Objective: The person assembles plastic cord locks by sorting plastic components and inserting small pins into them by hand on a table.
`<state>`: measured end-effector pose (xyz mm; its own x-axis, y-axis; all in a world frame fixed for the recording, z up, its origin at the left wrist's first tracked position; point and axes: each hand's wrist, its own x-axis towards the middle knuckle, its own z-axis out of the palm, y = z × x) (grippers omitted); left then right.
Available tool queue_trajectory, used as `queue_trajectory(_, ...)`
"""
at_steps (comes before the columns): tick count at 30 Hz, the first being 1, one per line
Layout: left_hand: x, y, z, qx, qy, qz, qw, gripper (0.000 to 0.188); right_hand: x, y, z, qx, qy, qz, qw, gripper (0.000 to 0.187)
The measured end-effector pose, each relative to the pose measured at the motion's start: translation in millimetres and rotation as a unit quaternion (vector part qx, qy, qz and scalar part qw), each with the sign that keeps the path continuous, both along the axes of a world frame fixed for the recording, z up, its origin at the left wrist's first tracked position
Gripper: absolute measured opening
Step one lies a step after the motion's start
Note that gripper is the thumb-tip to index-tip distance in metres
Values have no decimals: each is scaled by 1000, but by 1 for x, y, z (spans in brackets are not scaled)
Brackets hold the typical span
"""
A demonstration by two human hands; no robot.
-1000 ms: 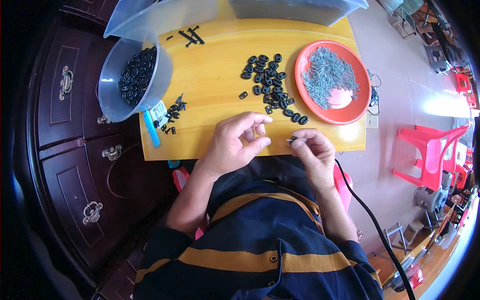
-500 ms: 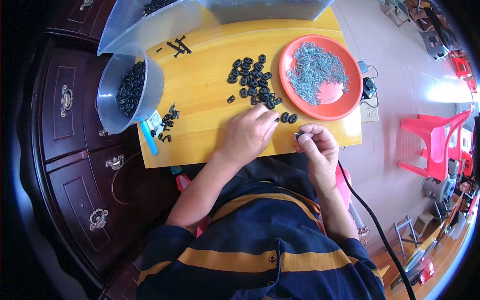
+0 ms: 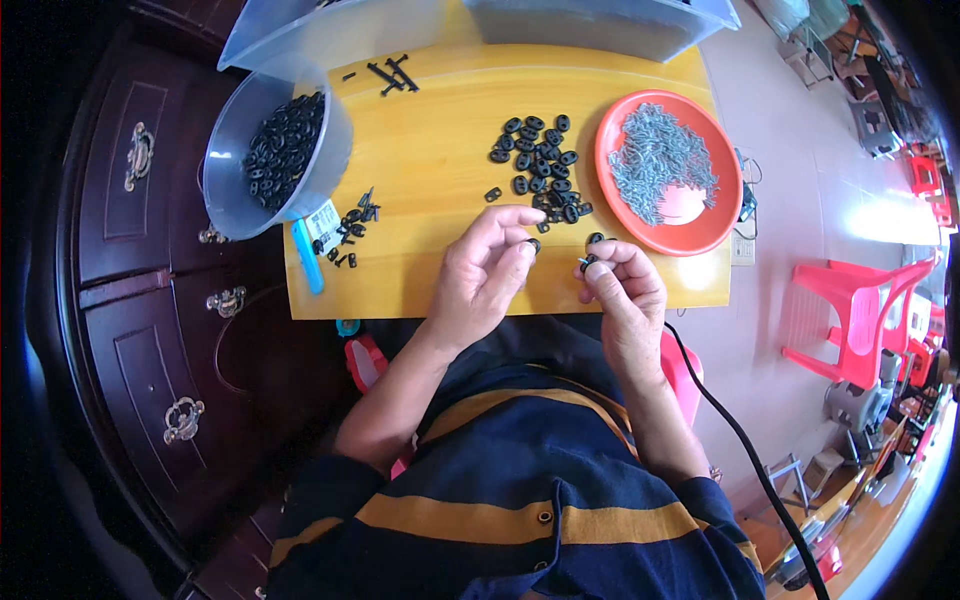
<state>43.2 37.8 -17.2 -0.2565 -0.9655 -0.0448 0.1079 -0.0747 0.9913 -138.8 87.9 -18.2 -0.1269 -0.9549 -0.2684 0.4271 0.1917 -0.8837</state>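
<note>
Between the thumb and fingers of my left hand (image 3: 480,280) is a small black oval piece (image 3: 534,245). My right hand (image 3: 632,295) pinches another black oval piece (image 3: 590,263), with a thin pale metal bit showing at its side. The two hands are close together above the table's front edge, not touching. Just beyond them lies a loose pile of black two-holed oval pieces (image 3: 541,160). One more black piece (image 3: 596,238) shows behind my right fingers. To the right, an orange-red plate (image 3: 732,205) holds many small silver screws (image 3: 655,150).
A clear round tub (image 3: 338,135) of black pieces stands at the left of the yellow table (image 3: 420,230). Near it lie a blue-handled tool (image 3: 307,257) and scattered small black parts (image 3: 358,215). Black bolts (image 3: 393,75) lie farther back, before clear bins (image 3: 600,28). A black cable (image 3: 740,425) hangs right.
My left hand has drawn back from the pile, turned and come up with a black piece in its fingertips. My right hand keeps its pinch on its piece. The whole view has shifted slightly.
</note>
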Motion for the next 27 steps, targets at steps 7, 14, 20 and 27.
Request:
queue_trajectory(7, 3, 0, -4, 35, 53, -54, 997, 23, 11, -5, -4, -1, -4, 16, 1000, 17)
queue_trajectory(14, 9, -1, -7, 2, -30, -84, 996, 32, 6, -4, -2, 4, 8, 18, 1000, 17)
queue_trajectory(20, 5, -1, -5, -18, -14, -29, 999, 12, 4, -3, -5, 0, 15, 21, 1000, 18)
queue_trajectory(27, 10, -4, -5, -30, -1, -46, 999, 14, 7, -3, -2, -4, 7, 29, 1000, 17)
